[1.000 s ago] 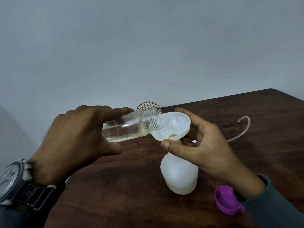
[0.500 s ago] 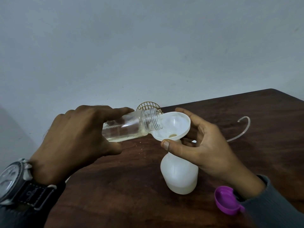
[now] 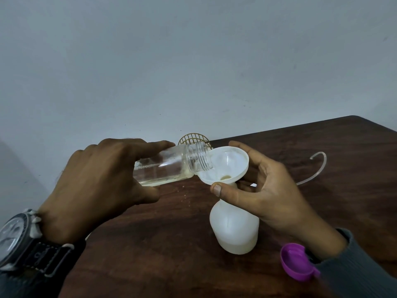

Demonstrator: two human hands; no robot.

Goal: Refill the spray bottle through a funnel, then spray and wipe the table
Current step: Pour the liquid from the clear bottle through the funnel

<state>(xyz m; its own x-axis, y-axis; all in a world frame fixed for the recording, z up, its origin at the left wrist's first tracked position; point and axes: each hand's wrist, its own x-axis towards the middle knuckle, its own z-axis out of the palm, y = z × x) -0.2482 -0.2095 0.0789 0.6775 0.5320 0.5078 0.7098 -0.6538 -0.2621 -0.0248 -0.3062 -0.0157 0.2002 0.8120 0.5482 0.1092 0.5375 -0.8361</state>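
Observation:
A white spray bottle body [image 3: 235,230] stands on the dark wooden table [image 3: 171,254] with a white funnel [image 3: 225,163] in its neck. My right hand [image 3: 266,190] curls round the funnel's stem and the bottle neck, thumb in front. My left hand [image 3: 96,186] grips a clear glass jar [image 3: 169,166], tipped almost level with its threaded mouth over the funnel's rim. A little pale liquid lies along the jar's low side and at the funnel's bottom.
A purple cap [image 3: 295,262] lies by my right wrist. A clear curved tube [image 3: 315,168] lies on the table behind my right hand. A gold wire mesh piece [image 3: 193,138] stands at the table's far edge against the grey wall.

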